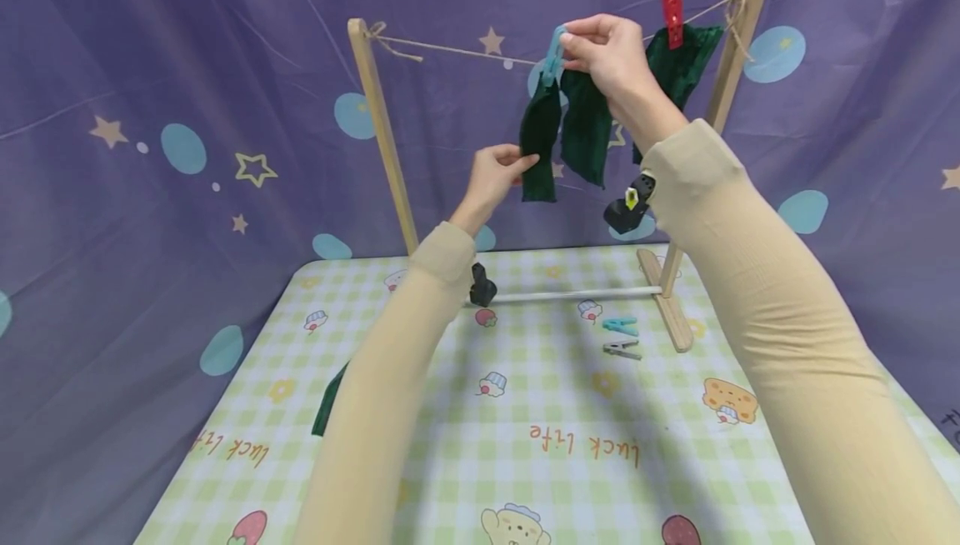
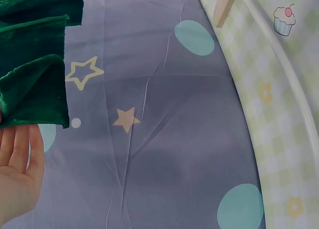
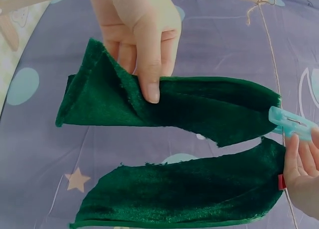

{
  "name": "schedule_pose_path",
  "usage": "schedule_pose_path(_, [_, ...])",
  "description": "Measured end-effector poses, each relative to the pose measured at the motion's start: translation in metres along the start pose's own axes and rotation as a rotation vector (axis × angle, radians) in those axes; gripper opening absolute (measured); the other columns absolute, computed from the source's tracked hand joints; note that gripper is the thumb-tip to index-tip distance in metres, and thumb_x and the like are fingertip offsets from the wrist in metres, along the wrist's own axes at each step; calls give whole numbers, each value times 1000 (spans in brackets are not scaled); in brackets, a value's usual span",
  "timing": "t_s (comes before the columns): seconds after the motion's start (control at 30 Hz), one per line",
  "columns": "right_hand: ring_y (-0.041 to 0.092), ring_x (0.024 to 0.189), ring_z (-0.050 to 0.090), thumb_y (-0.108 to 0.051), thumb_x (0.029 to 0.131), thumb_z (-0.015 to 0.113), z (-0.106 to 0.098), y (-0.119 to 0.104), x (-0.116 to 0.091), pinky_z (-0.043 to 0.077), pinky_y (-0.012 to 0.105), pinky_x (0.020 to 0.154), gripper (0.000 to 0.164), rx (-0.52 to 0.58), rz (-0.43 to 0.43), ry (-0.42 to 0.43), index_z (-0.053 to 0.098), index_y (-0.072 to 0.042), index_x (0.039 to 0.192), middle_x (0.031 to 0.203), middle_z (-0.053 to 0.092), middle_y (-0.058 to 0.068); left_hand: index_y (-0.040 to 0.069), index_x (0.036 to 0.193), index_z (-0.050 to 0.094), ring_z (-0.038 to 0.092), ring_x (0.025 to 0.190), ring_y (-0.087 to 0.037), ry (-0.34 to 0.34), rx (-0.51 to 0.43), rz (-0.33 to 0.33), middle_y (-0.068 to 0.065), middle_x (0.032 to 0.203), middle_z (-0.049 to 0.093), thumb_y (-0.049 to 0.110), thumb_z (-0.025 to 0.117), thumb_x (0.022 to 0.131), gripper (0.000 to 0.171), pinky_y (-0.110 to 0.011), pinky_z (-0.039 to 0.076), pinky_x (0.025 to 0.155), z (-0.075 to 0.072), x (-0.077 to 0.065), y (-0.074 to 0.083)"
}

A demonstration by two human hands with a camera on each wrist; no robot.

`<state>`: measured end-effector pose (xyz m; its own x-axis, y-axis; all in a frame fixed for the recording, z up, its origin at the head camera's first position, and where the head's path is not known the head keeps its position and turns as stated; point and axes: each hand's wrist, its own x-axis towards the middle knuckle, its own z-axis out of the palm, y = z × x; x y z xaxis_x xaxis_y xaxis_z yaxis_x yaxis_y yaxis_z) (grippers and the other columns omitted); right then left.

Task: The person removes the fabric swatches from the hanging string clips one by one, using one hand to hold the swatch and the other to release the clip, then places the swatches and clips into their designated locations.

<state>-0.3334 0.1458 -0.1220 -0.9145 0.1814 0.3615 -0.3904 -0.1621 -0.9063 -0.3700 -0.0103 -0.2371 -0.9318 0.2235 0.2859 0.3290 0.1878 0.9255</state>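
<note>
My right hand [image 1: 611,57] pinches a light blue clothespin [image 1: 553,57] at the string, and its jaws sit over the top of a dark green cloth [image 1: 540,145]. Lower down, my left hand [image 1: 495,174] holds this cloth by its side, with the thumb across the front in the right wrist view. Just right of it hangs a second green cloth [image 1: 587,128], its top hidden by my right hand; a bit of red clothespin [image 3: 281,182] shows there in the right wrist view. Farther right, a red clothespin [image 1: 672,18] grips a third green cloth [image 1: 682,62].
The string [image 1: 457,50] runs between two wooden posts [image 1: 384,128] of a rack with a white bottom bar [image 1: 570,295]. A blue clothespin [image 1: 620,326] and a grey clothespin [image 1: 622,350] lie on the checked tablecloth [image 1: 555,412]. Another green cloth [image 1: 327,403] is partly behind my left arm.
</note>
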Motion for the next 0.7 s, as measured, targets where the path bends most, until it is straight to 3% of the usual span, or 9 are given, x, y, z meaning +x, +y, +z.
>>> schedule_pose_path(0.13, [14, 64, 59, 2, 80, 61, -1, 1, 3, 51, 21, 68, 5, 70, -3, 30, 61, 1, 85, 75, 62, 5, -1, 97, 66, 58, 63, -11, 0, 24, 7, -14, 86, 66, 19, 67, 79, 27, -31, 51, 70, -2, -1, -2])
schedule_pose_path(0.37, [15, 66, 59, 2, 80, 59, -2, -4, 2, 51, 22, 69, 4, 172, -9, 81, 60, 1, 83, 81, 61, 8, 1, 93, 67, 57, 59, -11, -9, 78, 4, -11, 86, 66, 20, 68, 79, 23, -25, 49, 61, -7, -4, -7])
schedule_pose_path(0.53, [16, 67, 59, 2, 80, 59, -3, -9, 1, 50, 24, 75, 3, 242, 24, 93, 60, 0, 82, 79, 61, 8, 2, 92, 67, 57, 64, -13, -23, 104, -34, -10, 89, 65, 21, 67, 79, 23, -26, 49, 62, -11, -5, -13])
schedule_pose_path(0.7, [16, 65, 59, 2, 80, 58, -4, -12, 2, 47, 27, 82, 3, 239, 32, 89, 59, -1, 81, 79, 61, 8, 4, 93, 67, 58, 67, -14, -26, 124, -54, -9, 91, 65, 24, 67, 79, 25, -26, 49, 62, -15, -7, -17])
